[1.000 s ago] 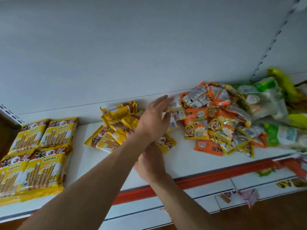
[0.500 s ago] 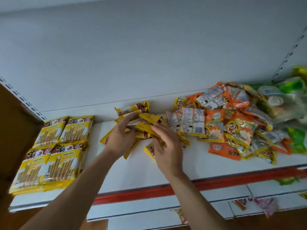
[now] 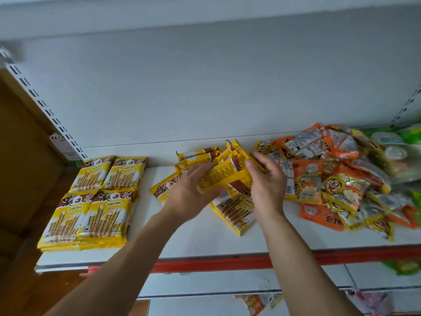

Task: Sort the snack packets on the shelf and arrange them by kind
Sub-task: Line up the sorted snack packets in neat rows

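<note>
Our left hand [image 3: 189,192] and right hand [image 3: 267,187] both grip a yellow bundle [image 3: 224,177] above mid-shelf [image 3: 205,244]. We should square its edges, face all packets one way, then set it beside the stacks [image 3: 98,199], clear of the heap [image 3: 330,179].

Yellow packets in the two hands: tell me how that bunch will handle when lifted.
The yellow packets probably bend easily: their edges splay at different angles between the left hand and right hand. They look glossy, so the bunch may slide apart unless squeezed. The biscuit sticks pictured on the wrappers could snap under a hard grip.
</note>
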{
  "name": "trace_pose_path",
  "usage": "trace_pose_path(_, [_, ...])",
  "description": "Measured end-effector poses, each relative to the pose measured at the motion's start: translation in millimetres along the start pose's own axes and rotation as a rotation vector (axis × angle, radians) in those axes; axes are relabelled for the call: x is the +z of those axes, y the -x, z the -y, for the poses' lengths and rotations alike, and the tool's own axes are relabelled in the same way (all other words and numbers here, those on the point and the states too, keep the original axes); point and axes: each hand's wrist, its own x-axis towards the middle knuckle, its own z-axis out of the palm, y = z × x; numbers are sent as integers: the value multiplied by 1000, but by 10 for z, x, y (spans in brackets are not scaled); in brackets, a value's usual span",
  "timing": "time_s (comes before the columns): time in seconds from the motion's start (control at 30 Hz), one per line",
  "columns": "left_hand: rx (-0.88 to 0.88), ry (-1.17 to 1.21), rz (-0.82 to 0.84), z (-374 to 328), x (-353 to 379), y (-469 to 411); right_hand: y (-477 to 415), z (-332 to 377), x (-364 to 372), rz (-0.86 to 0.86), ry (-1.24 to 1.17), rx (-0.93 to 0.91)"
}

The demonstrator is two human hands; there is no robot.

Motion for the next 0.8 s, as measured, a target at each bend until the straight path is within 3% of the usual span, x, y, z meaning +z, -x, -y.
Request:
trace_pose_path(0.07, [61,-67,-88,-11,42,27,-12,30,-17,15,-44,36])
trace_pose_path(0.17, [-29,31,-147,-44,42,58,-31,69,-63,10,-55,49])
trace_pose_path(0.27, [-162,253,-233,-68,-3,58,-41,112,-92,-23,23,-40])
trace_pose_path(0.43, [-304,831,-313,-166,-134,50,-12,206,-4,-19,94,-202])
trace_pose_path(0.63, [-370,1054,-412,-96,-395,138,-38,451,105,-153,-126,-246])
trace_pose_path(0.8, [-404,1118,-388,45,-636,270,56,451,414,-137,-133,-59])
